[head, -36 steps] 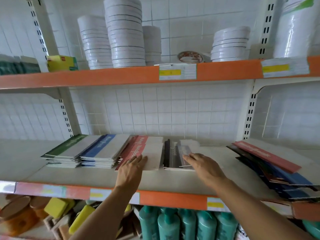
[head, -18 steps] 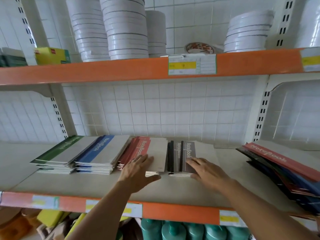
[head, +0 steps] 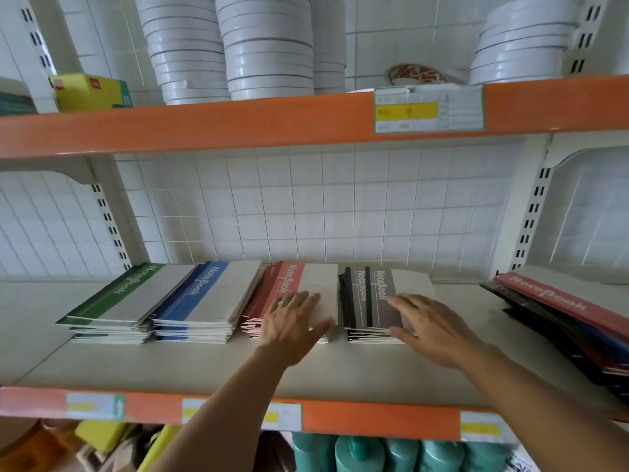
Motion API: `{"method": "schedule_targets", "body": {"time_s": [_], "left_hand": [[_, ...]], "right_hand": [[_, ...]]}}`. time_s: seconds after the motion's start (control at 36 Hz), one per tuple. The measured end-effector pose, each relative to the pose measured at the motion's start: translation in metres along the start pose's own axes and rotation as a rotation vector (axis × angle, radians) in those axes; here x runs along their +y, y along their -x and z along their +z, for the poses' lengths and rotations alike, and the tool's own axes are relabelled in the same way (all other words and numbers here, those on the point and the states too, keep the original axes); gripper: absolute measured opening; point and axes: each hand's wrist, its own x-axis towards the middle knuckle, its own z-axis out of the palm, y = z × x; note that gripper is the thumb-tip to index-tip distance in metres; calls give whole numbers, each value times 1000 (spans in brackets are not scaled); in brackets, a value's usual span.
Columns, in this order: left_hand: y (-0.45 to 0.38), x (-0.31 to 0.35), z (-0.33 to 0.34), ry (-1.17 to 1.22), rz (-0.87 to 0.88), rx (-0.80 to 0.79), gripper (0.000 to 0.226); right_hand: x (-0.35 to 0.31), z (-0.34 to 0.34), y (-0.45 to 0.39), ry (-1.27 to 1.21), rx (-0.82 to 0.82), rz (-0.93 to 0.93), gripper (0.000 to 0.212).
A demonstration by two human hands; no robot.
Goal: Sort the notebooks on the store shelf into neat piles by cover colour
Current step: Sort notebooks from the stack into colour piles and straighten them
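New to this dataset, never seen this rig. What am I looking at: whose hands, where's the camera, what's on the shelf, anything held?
There is no robot: a person wears one wide-angle camera on the head, looking forward and down at their own two bare hands. The shelf carries four sorted notebook piles: green pile, blue pile, red pile and black pile. At far right lies an unsorted heap of mixed covers. The left hand rests flat on the red pile; the right hand rests with straight fingers on the black pile. Nothing is gripped. White stacks stand on the shelf above.
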Motion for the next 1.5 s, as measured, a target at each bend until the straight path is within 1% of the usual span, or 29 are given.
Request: {"method": "schedule_targets", "body": {"time_s": [0.08,0.11,0.17,0.19,0.28,0.31,0.39,0.44,0.5,0.56,0.64,0.67,0.72,0.83,0.94,1.03,1.06,1.11,1.17,1.22,1.28,1.33,1.36,1.44,1.5], "left_hand": [[0,13,-2,25,31,11,67],[0,19,-4,30,46,19,62],[-1,32,-8,37,72,35,58],[-2,39,-9,37,80,40,60],[-2,68,-12,77,111,88,79],[-4,79,-11,94,121,110,82],[-6,120,-10,102,135,134,84],[-5,151,-11,112,135,137,86],[-4,182,-11,128,135,124,82],[-2,213,-10,133,146,115,71],[2,256,-7,132,174,116,57],[4,269,-7,135,180,112,57],[9,294,-6,141,185,107,64],[20,332,-2,142,183,113,48],[27,357,-1,149,170,128,49],[33,370,-1,167,163,162,67],[34,373,0,167,160,173,69],[34,377,2,151,146,151,59],[31,379,6,134,143,124,47],[29,381,7,126,150,119,44],[27,384,6,140,153,128,43],[26,387,5,151,159,147,42],[26,388,5,155,161,157,41],[25,390,5,177,165,173,39],[24,391,5,192,162,189,41]], "right_hand": [[8,-7,12,27,31,27,63],[12,-10,17,31,41,41,62],[21,-19,29,35,69,80,60],[27,-24,35,40,88,103,59],[49,-38,57,61,153,166,56],[59,-41,64,74,166,189,55],[94,-50,89,107,190,236,51],[116,-56,108,109,219,235,50],[137,-62,126,119,233,236,48],[159,-67,143,151,204,269,48],[188,-70,163,134,108,342,56],[196,-70,168,123,75,357,57],[207,-71,177,105,16,373,59],[216,-72,192,57,-87,362,60],[220,-72,200,96,-33,292,59],[222,-75,204,121,-54,239,69],[223,-77,206,130,-67,221,72],[222,-80,209,149,-82,190,74],[223,-83,212,172,-86,162,71],[225,-82,212,148,-88,158,67],[224,-79,213,45,-114,177,65],[223,-77,214,-46,-148,191,64],[223,-75,216,-52,-152,194,66],[223,-75,220,45,-96,166,76],[224,-76,222,128,-30,119,77]]}}
